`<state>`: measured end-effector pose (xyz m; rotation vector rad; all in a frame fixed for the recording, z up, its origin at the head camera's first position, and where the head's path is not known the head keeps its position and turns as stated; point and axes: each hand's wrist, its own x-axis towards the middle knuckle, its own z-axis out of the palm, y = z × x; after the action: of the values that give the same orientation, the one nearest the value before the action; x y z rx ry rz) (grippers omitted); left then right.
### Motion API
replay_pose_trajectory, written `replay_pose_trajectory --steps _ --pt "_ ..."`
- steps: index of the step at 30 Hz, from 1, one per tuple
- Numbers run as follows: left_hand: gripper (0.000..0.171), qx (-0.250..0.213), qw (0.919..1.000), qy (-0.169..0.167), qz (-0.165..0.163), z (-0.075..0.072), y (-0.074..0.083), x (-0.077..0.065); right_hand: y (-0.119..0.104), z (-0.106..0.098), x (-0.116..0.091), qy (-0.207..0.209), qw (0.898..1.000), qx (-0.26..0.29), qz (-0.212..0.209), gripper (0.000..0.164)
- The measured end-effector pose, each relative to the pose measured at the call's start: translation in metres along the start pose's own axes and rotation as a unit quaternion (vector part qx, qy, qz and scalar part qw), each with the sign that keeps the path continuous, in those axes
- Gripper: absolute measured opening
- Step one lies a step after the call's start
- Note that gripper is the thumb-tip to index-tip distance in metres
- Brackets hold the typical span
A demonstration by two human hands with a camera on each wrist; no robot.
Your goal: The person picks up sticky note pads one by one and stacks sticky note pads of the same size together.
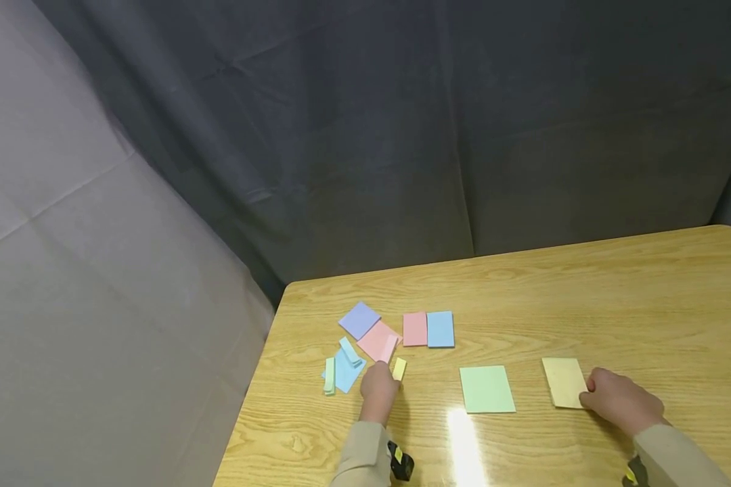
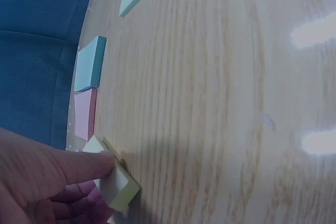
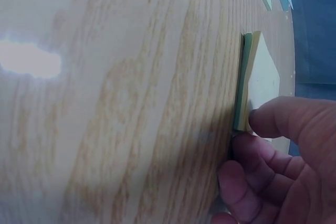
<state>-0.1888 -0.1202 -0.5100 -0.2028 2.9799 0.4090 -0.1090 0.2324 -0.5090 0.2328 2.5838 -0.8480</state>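
My left hand (image 1: 380, 389) pinches a small narrow yellow sticky note pad (image 1: 400, 368); in the left wrist view the thumb lies on top of this pad (image 2: 118, 187). Just beyond that hand, a narrow pink pad (image 1: 389, 346) lies over a pink square pad (image 1: 373, 337). On the right, my right hand (image 1: 624, 400) grips the near right corner of a larger yellow pad (image 1: 563, 382) between thumb and fingers. A green layer (image 3: 243, 82) shows beneath the yellow one in the right wrist view. Between the hands lies a light green square pad (image 1: 488, 389).
A purple pad (image 1: 359, 320) lies at the back left, near a blue square pad (image 1: 346, 376) and narrow pale green pads (image 1: 329, 376). Side by side farther back are pink (image 1: 415, 329) and blue (image 1: 440, 329) pads. A dark curtain (image 1: 365, 135) hangs behind the wooden table (image 1: 646, 304).
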Motion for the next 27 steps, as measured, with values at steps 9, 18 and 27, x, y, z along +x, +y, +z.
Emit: replay_pose_trajectory --steps 9,18,27 --pt "0.041 -0.048 0.9986 -0.014 0.017 -0.0029 -0.0009 -0.0061 0.0004 0.0002 0.0004 0.006 1.0 0.001 -0.009 0.015" --pt "0.044 -0.098 0.9942 -0.042 0.015 -0.0042 -0.0043 -0.0042 0.0021 0.002 0.0007 0.009 1.0 0.002 -0.011 0.016" --pt "0.031 -0.172 0.983 -0.06 0.025 -0.0101 0.0 -0.0014 0.0069 0.004 0.0034 0.006 1.0 0.004 -0.006 0.017"
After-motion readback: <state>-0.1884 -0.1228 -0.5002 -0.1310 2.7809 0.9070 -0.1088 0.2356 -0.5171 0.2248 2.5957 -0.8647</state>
